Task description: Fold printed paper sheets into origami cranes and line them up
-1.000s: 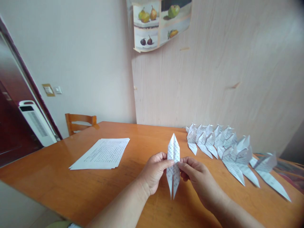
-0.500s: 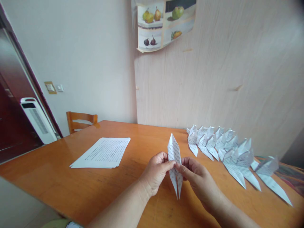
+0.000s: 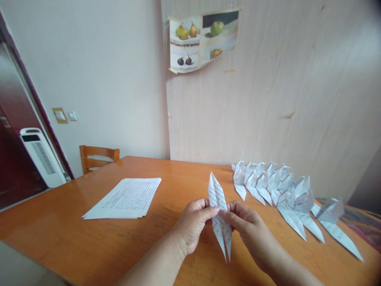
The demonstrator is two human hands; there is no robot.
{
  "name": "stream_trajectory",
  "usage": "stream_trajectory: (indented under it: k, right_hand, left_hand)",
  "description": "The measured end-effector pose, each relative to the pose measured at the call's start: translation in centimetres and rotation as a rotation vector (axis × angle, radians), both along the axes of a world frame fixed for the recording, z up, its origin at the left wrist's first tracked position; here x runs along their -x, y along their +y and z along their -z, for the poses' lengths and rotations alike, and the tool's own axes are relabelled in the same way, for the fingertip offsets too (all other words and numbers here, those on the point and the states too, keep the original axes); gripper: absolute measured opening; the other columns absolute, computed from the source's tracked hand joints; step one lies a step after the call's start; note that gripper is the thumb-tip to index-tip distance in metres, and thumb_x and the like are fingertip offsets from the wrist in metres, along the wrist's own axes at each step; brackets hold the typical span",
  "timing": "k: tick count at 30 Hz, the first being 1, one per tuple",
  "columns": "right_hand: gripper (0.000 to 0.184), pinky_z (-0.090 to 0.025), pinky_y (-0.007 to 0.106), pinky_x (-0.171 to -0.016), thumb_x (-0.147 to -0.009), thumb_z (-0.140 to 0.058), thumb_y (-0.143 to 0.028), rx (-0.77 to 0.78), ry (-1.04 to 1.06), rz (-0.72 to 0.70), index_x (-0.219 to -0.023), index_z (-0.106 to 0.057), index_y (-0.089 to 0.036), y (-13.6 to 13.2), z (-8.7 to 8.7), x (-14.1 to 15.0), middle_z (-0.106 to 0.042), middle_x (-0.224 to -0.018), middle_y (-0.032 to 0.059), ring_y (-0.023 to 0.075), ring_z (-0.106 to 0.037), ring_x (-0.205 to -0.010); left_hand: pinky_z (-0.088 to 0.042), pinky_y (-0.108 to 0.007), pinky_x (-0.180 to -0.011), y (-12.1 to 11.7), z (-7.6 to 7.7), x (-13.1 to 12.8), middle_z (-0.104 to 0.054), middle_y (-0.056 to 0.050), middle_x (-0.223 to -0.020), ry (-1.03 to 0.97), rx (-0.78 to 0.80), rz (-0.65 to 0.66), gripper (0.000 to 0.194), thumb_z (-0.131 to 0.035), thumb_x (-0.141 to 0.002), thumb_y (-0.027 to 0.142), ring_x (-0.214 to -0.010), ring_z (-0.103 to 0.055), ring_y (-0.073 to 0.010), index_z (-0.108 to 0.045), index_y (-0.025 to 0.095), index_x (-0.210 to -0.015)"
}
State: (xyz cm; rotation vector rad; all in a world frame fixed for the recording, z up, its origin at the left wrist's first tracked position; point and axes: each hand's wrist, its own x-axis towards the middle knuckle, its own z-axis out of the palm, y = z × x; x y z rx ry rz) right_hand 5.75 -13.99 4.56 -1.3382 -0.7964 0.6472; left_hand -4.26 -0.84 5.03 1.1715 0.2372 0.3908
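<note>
A narrow folded paper piece (image 3: 216, 194) with print on it stands between my hands above the table. It has a pointed top and two slim legs split at the bottom. My left hand (image 3: 198, 222) pinches its left edge, thumb on the front face. From the other side my right hand (image 3: 245, 222) grips the right edge, its thumb close to the left thumb at the middle. The fingers behind the paper are partly hidden. To the right, several folded paper cranes (image 3: 285, 194) stand in rows, wings up.
A stack of printed sheets (image 3: 125, 198) lies on the left of the wooden table (image 3: 98, 246). Behind the table's far left corner stands a wooden chair (image 3: 99, 153). Fruit pictures (image 3: 205, 41) hang on the wall, and a white appliance (image 3: 43, 157) stands by the door.
The view has tilted slightly, so the scene sits a little lower and further left. The folded paper leans slightly more and its lower legs show wider. Both hands keep their grip.
</note>
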Motion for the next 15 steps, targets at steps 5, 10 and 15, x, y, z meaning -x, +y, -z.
stream_trajectory:
  k: [5, 10, 15]
  right_hand:
    - [0.036, -0.037, 0.027, -0.06, -0.087, -0.067, -0.051, 0.032, 0.042, -0.068, -0.087, -0.06, -0.016, 0.16, -0.46, 0.5, -0.055, -0.07, -0.0016, 0.0128, -0.047, -0.063]
    - [0.04, -0.033, 0.026, -0.057, -0.086, -0.067, -0.055, 0.062, 0.036, -0.082, -0.083, -0.062, -0.015, 0.21, -0.37, 0.45, -0.053, -0.066, -0.002, 0.0115, -0.043, -0.059]
    - [0.041, -0.032, 0.026, -0.058, -0.085, -0.068, -0.055, 0.034, 0.011, -0.062, -0.074, -0.06, -0.016, 0.26, -0.5, 0.13, -0.05, -0.063, -0.0031, 0.0107, -0.042, -0.058]
  left_hand:
    - [-0.044, -0.031, -0.076, -0.28, -0.29, 0.09, -0.067, -0.006, -0.079, -0.002, -0.055, -0.037, 0.018, -0.074, -0.077, 0.027, -0.076, -0.058, -0.0178, -0.066, 0.012, -0.083]
    - [-0.043, -0.029, -0.073, -0.38, -0.18, 0.01, -0.067, -0.005, -0.08, 0.002, -0.062, -0.057, 0.018, -0.076, -0.075, 0.025, -0.075, -0.057, -0.0166, -0.065, 0.013, -0.082]
    - [-0.045, -0.033, -0.073, -0.05, 0.08, 0.0, -0.067, -0.006, -0.079, -0.018, 0.009, 0.006, 0.022, -0.075, -0.077, 0.032, -0.073, -0.06, -0.0197, -0.063, 0.015, -0.084]
